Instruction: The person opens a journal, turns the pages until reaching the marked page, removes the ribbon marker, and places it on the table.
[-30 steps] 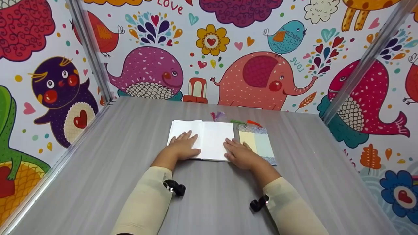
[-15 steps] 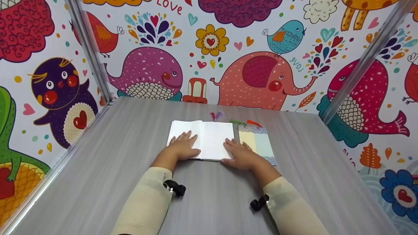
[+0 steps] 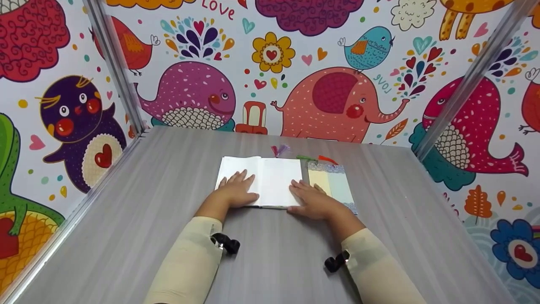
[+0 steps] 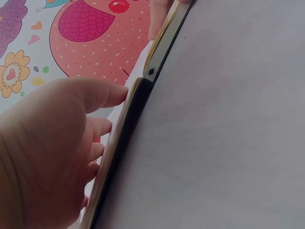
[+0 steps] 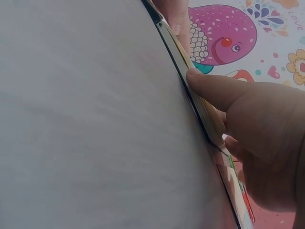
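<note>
A notebook (image 3: 280, 179) lies open on the grey table, its two white pages blank in the head view. My left hand (image 3: 238, 190) rests on the left page with its fingers spread, the thumb pointing toward the fold. On the right page's outer edge, my right hand (image 3: 311, 200) lays its fingers, and its thumb (image 5: 209, 86) touches the near edge of the pages. The notebook's dark cover edge (image 4: 126, 129) shows close beside the left thumb. Partly under the right hand's outer side lies a second booklet (image 3: 341, 185) with yellow and pale green panels.
Pink and purple tassels (image 3: 280, 150) stick out past the notebook's far edge. Green and red tassels (image 3: 328, 159) lie at the booklet's top. Walls printed with cartoon animals (image 3: 329, 105) stand behind and on both sides of the table (image 3: 261, 261).
My right thumb has shifted slightly down and left to the notebook's near edge. The left hand, notebook and booklet stay in place.
</note>
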The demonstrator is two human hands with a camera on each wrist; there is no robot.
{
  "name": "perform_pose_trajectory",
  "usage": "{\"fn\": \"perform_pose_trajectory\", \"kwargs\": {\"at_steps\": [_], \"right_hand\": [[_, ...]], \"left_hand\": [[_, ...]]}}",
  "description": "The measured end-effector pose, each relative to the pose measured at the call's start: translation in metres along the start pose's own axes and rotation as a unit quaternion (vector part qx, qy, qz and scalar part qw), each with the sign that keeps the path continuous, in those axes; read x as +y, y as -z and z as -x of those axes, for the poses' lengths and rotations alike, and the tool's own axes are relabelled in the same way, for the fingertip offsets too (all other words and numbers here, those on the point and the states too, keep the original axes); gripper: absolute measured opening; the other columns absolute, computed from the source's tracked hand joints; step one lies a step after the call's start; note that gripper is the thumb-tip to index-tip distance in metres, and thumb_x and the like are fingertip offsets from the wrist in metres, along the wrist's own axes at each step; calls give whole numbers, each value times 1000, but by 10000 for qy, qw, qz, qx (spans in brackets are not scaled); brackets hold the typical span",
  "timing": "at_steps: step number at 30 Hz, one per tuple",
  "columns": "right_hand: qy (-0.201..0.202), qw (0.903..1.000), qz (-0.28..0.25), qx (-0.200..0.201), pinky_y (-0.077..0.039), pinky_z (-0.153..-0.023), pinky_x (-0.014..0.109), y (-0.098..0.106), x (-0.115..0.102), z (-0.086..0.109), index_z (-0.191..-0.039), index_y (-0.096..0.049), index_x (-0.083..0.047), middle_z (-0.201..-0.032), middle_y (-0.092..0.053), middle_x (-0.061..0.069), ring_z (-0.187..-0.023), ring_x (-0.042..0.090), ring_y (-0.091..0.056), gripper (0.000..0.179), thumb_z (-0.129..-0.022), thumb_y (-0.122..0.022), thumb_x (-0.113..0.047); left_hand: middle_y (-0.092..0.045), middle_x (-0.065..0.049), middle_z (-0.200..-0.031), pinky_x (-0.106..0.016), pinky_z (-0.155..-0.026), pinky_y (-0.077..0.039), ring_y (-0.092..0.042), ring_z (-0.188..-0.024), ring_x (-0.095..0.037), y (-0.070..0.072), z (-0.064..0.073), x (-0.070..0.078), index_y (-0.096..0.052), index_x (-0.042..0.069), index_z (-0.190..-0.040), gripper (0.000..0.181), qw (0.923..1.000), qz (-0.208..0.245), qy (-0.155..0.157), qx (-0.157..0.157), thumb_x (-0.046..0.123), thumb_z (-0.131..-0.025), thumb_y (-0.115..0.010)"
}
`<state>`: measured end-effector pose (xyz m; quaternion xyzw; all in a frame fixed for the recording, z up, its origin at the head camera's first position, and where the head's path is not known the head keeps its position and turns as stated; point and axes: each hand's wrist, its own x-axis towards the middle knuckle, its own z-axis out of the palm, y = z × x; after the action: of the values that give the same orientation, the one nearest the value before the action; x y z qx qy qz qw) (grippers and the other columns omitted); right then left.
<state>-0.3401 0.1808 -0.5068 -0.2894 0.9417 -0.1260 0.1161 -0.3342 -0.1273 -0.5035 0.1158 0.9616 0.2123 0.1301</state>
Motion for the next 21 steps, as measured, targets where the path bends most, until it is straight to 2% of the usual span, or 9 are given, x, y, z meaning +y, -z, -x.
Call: {"fn": "perform_pose_trajectory", "kwargs": {"at_steps": [15, 21], "right_hand": [[11, 9996, -276, -78, -7, -137, 62, 8, 3, 4, -168, -35, -18, -179, -28, -1, -169, 28, -20, 79, -104, -60, -57], [9, 9988, -464, 146, -10, -137, 58, 10, 3, 3, -163, -47, -16, -173, -40, 0, -166, 26, -30, 64, -108, -59, -48]], "left_hand": [[-10, -11, -183, -65, -135, -1, -6, -170, -36, -1, 0, 1, -25, 19, -172, 85, 10000, 0, 18, -73, 55, -100, -52], [-9, -10, -183, -65, -135, -1, -6, -170, -36, 0, 2, 1, -25, 21, -172, 85, 10000, 10, 21, -64, 57, -100, -52]]}}
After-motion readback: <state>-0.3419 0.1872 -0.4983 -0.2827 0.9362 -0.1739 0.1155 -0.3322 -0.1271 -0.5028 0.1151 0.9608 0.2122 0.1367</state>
